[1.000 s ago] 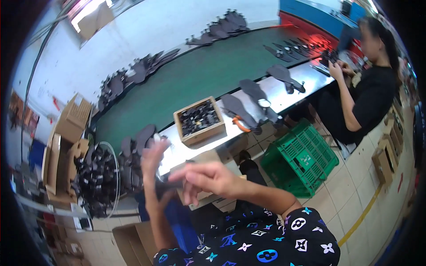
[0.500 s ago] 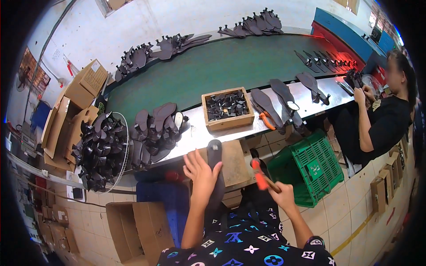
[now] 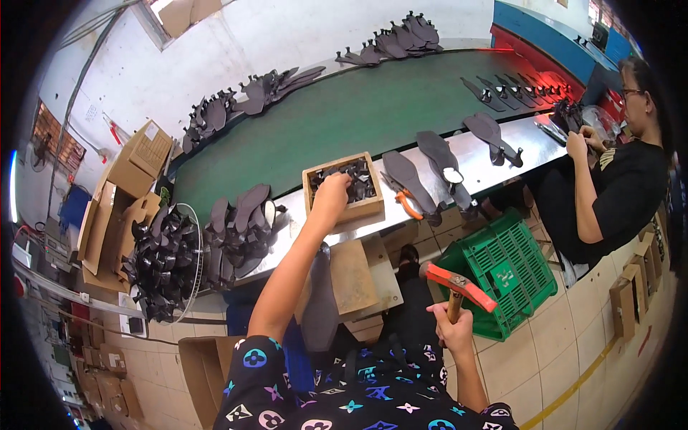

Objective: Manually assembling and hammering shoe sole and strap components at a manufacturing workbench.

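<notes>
Hammer point(image 3: 464, 285) was found in the right hand point(image 3: 453, 331), fingers wrapped round its wooden handle below the red head, presumably for balance. Left hand point(image 3: 335, 193) was dipped into the wooden box point(image 3: 362, 210), fingers curled downward among small black parts point(image 3: 365, 184) (whether any was gripped could not be told). The box stood on the metal tabletop point(image 3: 295, 223), apparently for short reach, its walls confining the loose parts. Dark sole point(image 3: 320, 308) lay unheld beside the wooden block point(image 3: 352, 279), broad end toward the person, seemingly convenient to both hands.
</notes>
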### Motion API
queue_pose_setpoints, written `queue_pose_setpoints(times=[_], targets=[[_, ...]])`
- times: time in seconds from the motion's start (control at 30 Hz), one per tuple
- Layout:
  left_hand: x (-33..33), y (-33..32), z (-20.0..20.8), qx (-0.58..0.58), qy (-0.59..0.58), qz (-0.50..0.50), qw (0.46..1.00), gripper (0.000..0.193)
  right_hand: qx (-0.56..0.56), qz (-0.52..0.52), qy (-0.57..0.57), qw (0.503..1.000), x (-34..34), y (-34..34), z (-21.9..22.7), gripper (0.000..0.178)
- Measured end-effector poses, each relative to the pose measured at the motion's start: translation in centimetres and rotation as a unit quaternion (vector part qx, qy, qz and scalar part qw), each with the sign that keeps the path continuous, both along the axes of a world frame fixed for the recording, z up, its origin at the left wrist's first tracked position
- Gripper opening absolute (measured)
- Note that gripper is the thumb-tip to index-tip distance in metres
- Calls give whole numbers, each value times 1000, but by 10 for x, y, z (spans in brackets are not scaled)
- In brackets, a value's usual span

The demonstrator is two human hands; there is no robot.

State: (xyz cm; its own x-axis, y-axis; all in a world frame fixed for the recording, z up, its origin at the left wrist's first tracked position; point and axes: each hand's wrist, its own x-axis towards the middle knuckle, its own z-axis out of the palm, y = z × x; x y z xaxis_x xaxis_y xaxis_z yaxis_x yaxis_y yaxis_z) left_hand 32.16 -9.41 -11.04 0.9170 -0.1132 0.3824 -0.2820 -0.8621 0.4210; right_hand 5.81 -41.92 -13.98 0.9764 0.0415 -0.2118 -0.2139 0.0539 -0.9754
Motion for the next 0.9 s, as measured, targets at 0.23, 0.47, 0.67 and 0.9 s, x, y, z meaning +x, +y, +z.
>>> queue_pose_setpoints(times=[0.23, 0.47, 0.67, 0.9], targets=[[-16, -13, 19, -5, 12, 22, 1000, 20, 41, 29, -52, 997, 32, 9, 12, 21], [-89, -7, 78, -437, 150, 5, 887, 20, 182, 73, -192, 962, 48, 31, 45, 36], [-185, -36, 118, -644, 189, -39, 740, 18, 186, 93, -300, 931, 83, 74, 82, 40], [-236, -41, 127, -510, 73, -66, 855, 16, 183, 154, -269, 933, 75, 119, 130, 30]])
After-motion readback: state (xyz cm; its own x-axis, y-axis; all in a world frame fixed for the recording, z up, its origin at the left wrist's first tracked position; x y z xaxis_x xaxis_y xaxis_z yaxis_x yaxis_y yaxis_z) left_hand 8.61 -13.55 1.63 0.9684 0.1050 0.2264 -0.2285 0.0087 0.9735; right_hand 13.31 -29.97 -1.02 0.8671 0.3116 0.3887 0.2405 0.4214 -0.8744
